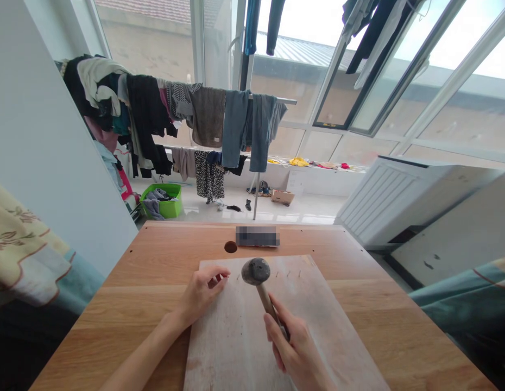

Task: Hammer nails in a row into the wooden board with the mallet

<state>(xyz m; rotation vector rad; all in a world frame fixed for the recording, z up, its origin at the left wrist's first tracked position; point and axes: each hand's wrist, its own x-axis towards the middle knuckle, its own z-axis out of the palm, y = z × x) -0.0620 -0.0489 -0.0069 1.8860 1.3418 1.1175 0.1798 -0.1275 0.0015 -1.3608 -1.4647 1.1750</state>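
My right hand [295, 345] is closed round the wooden handle of a hammer [256, 271], whose dark round head hangs just above a pale board [338, 326] on the wooden table [155, 271]. My left hand [201, 290] rests on the board's far left part, thumb and fingers pinched on a small nail [227, 278] that stands upright. Several more nails [288, 274] stand in a row along the board's far edge, to the right of the hammer head.
A round hole [230, 247] and a small blurred block [257, 236] sit near the table's far edge. Beyond it a clothes rack [220, 119] loaded with garments, a green basket [163, 201], a white cabinet [399, 195] and open windows.
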